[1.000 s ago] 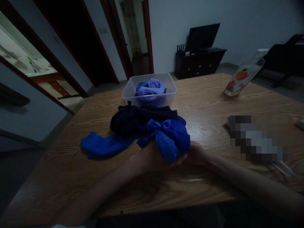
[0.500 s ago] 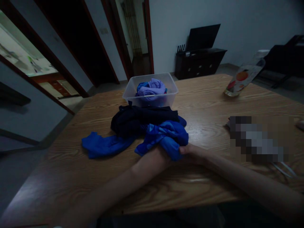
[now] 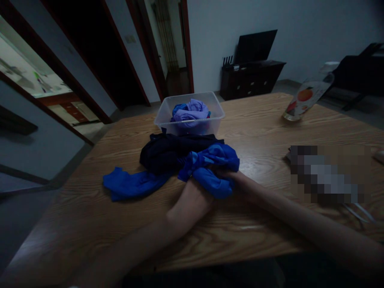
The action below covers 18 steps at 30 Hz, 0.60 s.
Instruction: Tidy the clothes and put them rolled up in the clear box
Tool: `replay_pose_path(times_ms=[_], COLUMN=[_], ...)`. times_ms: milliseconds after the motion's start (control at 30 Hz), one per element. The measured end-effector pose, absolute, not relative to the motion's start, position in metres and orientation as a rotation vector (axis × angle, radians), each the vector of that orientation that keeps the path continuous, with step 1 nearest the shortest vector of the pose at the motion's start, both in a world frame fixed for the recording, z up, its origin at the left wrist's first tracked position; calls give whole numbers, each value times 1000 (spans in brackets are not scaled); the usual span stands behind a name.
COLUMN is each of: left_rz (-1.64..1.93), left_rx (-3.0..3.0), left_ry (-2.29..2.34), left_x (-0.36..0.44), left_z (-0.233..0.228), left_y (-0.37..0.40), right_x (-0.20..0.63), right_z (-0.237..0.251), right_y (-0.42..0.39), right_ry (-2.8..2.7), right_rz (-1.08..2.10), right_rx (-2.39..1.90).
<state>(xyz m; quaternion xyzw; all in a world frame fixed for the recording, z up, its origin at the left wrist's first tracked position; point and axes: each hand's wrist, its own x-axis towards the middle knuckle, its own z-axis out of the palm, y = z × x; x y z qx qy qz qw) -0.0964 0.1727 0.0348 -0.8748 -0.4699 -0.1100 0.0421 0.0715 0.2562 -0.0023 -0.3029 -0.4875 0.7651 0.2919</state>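
since the earlier frame we have pushed both hands forward, and the blue garment (image 3: 211, 170) now sits bunched closer to the dark garment (image 3: 171, 154). our left hand (image 3: 196, 192) lies under the blue bundle; we cannot tell whether it is closed. our right hand (image 3: 229, 176) grips the bundle's right side. the bundle rests on the counter (image 3: 258, 132), just before the clear tub (image 3: 217, 116) of purple cloth (image 3: 190, 110).

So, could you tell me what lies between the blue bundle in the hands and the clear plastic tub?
In the head view, a dark navy garment lies between them.
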Motion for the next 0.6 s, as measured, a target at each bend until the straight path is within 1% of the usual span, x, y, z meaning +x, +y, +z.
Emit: replay_pose_path(times_ms=[167, 300, 467, 600], left_rz=[-266, -407, -713, -800], left_rx=[-2653, -2603, -2706, -2681], left_ry=[-1306, -1271, -1391, -1618], left_x=[-106, -112, -110, -104], left_z=[46, 42, 52, 67], left_y=[173, 178, 174, 170], right_x=[72, 73, 76, 79], right_z=[7, 1, -12, -15], right_y=[255, 254, 255, 259], right_ry=[-1095, -1041, -1180, -1434], right_rz=[2174, 2241, 2115, 1906], right_rx=[-883, -814, -795, -778])
